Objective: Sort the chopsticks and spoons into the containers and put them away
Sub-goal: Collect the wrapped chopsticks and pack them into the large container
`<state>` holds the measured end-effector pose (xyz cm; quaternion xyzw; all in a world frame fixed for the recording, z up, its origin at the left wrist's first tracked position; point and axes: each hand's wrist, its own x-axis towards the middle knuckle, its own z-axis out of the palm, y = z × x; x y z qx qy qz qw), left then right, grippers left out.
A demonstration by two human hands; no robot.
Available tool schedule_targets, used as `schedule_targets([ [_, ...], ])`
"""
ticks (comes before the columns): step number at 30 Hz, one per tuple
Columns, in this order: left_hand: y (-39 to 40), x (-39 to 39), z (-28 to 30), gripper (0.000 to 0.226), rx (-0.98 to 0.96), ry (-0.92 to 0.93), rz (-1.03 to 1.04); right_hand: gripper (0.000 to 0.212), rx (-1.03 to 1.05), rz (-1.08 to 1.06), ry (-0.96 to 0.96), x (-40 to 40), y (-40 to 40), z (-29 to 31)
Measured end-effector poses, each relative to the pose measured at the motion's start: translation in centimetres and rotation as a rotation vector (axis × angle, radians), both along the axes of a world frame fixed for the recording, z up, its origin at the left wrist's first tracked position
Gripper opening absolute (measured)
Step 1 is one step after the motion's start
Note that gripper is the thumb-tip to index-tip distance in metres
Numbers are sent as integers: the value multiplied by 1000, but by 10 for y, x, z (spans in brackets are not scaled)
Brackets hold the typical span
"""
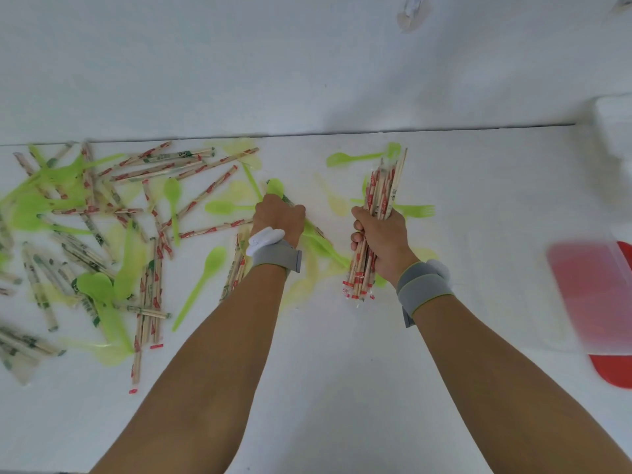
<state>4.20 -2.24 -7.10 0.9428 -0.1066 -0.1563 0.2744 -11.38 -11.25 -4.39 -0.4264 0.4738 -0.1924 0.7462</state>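
My right hand (379, 239) grips a thick bundle of wrapped chopsticks with red print (379, 196), held nearly upright over the white table (342, 371). My left hand (278, 217) is down on the table at the middle, fingers curled around a green plastic spoon (275, 188) and what looks like a wrapped chopstick. Many more wrapped chopsticks (147, 172) and green spoons (172, 200) lie scattered across the left half. A green fork (419, 210) and a green spoon (349, 158) lie behind the bundle.
A clear container over a red lid (595, 295) sits at the right edge, blurred. A white box (614, 114) stands at the far right by the wall. The table's back edge meets a white wall.
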Motion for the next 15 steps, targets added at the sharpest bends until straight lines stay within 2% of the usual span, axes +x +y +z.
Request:
schedule_targets([
  [4, -2, 1, 7, 26, -51, 77, 75, 13, 16, 3, 10, 1, 4, 1],
  [8, 5, 0, 9, 42, -158, 139, 94, 13, 27, 9, 0, -4, 7, 5],
  [10, 7, -4, 13, 37, -252, 117, 97, 13, 27, 16, 0, -7, 8, 7],
  [12, 5, -12, 24, 23, -390, 82, 80, 13, 19, 19, 11, -12, 9, 9],
  [15, 0, -20, 42, 17, -591, 45, 51, 14, -15, 24, 21, -18, 11, 15],
])
